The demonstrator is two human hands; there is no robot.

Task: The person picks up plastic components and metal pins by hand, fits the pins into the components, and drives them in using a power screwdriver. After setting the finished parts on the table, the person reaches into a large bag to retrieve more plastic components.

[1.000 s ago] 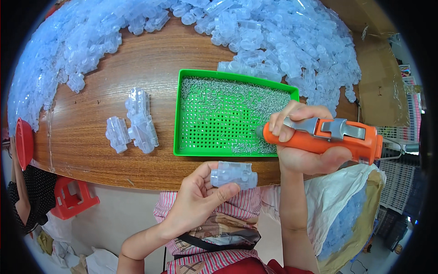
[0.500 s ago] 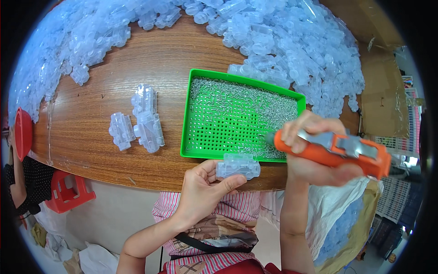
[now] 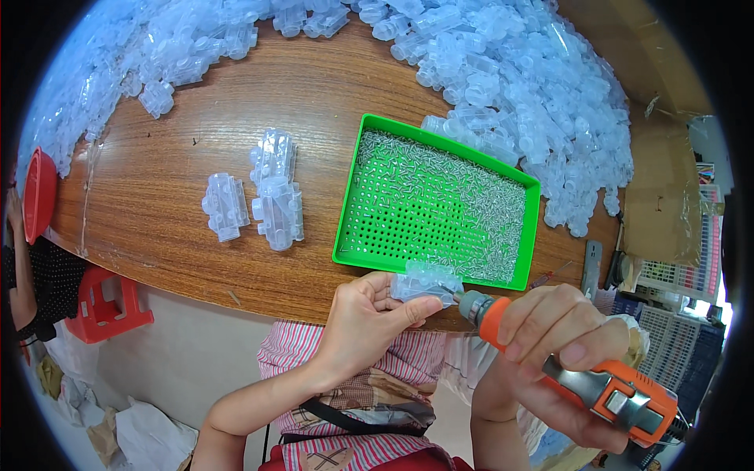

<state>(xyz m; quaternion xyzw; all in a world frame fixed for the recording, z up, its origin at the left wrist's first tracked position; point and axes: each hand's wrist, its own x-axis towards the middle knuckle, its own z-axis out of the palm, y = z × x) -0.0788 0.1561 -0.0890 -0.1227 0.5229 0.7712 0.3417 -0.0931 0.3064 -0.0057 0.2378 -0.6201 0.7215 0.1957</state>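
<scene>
My left hand (image 3: 375,312) pinches a clear plastic casing (image 3: 424,284) between thumb and fingers, just off the table's near edge. My right hand (image 3: 558,337) is wrapped round an orange electric screwdriver (image 3: 497,320), tilted so its bit points left. The bit's tip meets the right end of the casing; whether a screw sits there is too small to tell. Right behind the casing lies a green perforated tray (image 3: 342,229) with many small silver screws (image 3: 510,206), heaped thickest along its right and far sides.
Three loose clear casings (image 3: 276,206) lie left of the tray. Big heaps of casings (image 3: 503,94) cover the table's far side. A grey flat tool (image 3: 591,267) rests at the right. At far left are a red bowl (image 3: 39,195), a red stool (image 3: 110,306) and another person's arm (image 3: 22,267).
The screwdriver has swung back from over the tray's screws toward me, and its bit has come to the casing's end. My left hand still grips the casing. The view has shifted slightly.
</scene>
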